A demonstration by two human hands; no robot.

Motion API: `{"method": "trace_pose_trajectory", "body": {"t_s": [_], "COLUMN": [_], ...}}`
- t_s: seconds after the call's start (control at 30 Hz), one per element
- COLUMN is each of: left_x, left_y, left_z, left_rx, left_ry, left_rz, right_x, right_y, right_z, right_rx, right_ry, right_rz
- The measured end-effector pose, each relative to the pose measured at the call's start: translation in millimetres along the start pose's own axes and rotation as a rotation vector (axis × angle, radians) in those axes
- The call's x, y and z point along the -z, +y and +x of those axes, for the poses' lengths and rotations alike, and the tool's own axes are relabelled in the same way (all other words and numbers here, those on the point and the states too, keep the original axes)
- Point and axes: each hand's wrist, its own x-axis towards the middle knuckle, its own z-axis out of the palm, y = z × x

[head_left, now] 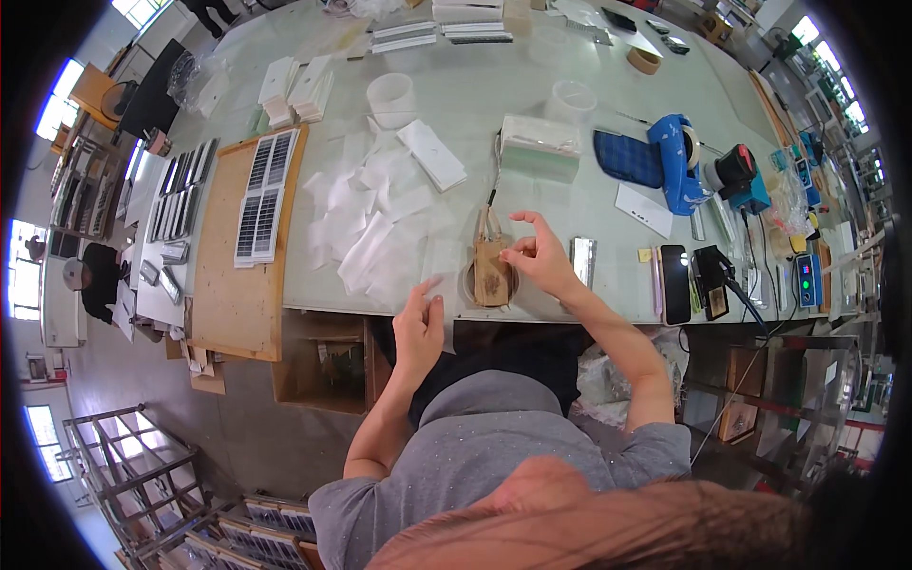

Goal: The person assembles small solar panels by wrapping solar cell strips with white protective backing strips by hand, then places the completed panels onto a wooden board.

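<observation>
My left hand point(419, 330) is at the table's front edge with its fingers curled. It pinches a thin translucent sheet point(448, 337), whose lower part shows below the edge. To its right stands a brown block-shaped tool point(492, 275), darkly stained, with a cord at its far end, resting in a round holder. My right hand point(540, 258) hovers beside this tool. Its index finger is raised and bent apart from the thumb, and I make out nothing between them. Loose thin white sheets point(366, 223) lie in a spread pile beyond my left hand.
A white stack point(432, 155), a clear-sided box point(540, 147) and plastic tubs point(390, 100) stand farther back. A blue tape dispenser point(678, 166), phone point(674, 285) and metal strip point(583, 261) are to the right. A wooden board point(220, 252) with dark panels lies left.
</observation>
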Motion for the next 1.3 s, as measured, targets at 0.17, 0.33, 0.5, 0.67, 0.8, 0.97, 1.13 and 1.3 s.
{"method": "trace_pose_trajectory", "body": {"t_s": [0.17,0.33,0.5,0.67,0.8,0.97,1.13,1.3], "left_x": [-2,-14,-33,-48,-33,-28,-27,-29], "left_y": [2,6,16,7,-21,-49,-55,-36], "left_z": [-3,-2,0,-11,-28,-21,-11,-6], "left_rx": [0.105,0.112,0.079,0.105,-0.1,-0.641,-0.684,-0.582], "left_ry": [-0.051,-0.102,-0.127,-0.17,-0.253,-0.071,-0.134,-0.087], "left_rz": [-0.197,-0.292,-0.324,-0.353,0.045,0.31,0.232,0.195], "right_x": [-2,-2,-3,-10,-1,2,0,2], "right_y": [21,12,-6,5,20,27,22,20], "right_z": [1,-4,-17,-16,-3,5,6,12], "right_rx": [0.237,0.292,0.329,0.119,0.156,0.185,0.188,0.261], "right_ry": [0.099,0.165,0.061,-0.056,0.102,0.125,0.132,0.208], "right_rz": [-0.47,-0.612,-0.498,-0.249,-0.473,-0.525,-0.534,-0.662]}}
